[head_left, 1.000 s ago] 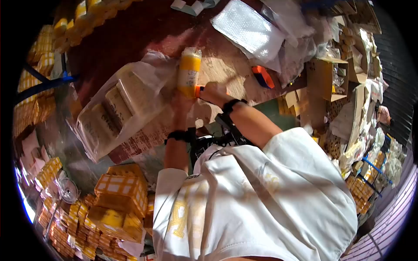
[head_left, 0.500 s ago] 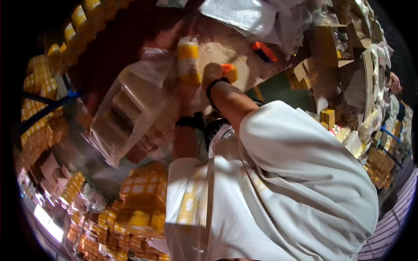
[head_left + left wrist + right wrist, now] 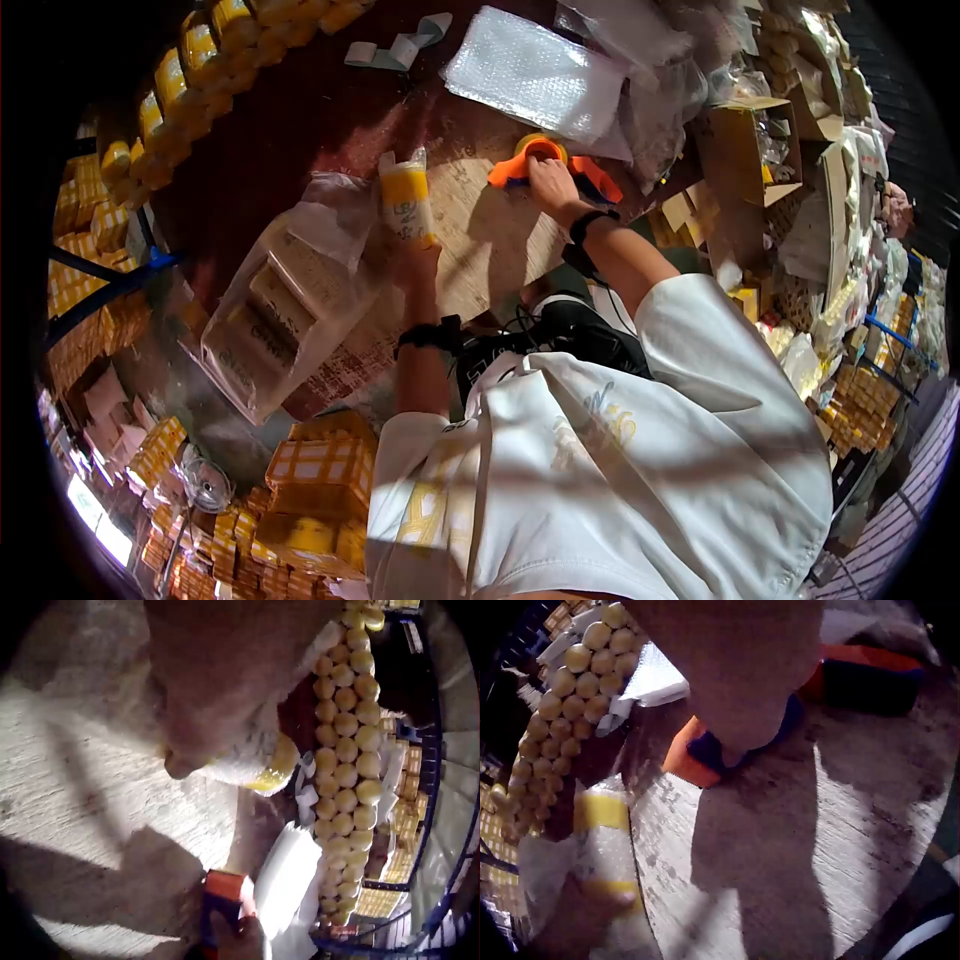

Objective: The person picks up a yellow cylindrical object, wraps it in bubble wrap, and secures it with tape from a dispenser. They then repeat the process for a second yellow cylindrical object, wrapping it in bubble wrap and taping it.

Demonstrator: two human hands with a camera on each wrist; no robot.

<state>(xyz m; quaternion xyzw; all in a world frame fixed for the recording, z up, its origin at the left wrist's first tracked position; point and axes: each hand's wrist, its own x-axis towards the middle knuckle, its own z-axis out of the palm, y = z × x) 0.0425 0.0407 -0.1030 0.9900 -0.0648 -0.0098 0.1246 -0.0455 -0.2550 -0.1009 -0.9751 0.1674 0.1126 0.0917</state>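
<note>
My left hand (image 3: pixel 418 262) grips the near end of a bubble-wrapped package (image 3: pixel 405 200) banded with yellow tape and marked with dark writing. In the right wrist view, the thumb of that left hand (image 3: pixel 581 911) lies across the lower yellow band of the package (image 3: pixel 604 844). Off to the right, my right hand (image 3: pixel 553 187) holds an orange and blue tape dispenser (image 3: pixel 510 170) down at the board, a yellow roll showing behind it. A second orange and blue dispenser (image 3: pixel 597 180) lies right beside that hand.
A clear plastic bag (image 3: pixel 265 310) with wrapped blocks lies left of the package. Bubble-wrap sheets (image 3: pixel 535 75) lie beyond the dispensers, and a curled pale strip (image 3: pixel 400 50) farther left. Yellow-taped rolls (image 3: pixel 175 85) are stacked at far left; an open carton (image 3: pixel 750 150) stands at right.
My right hand has carried the tape dispenser from beside the package rightward and away, to the second dispenser. The package stays in my left hand, slightly shifted. The head view has shifted too.
</note>
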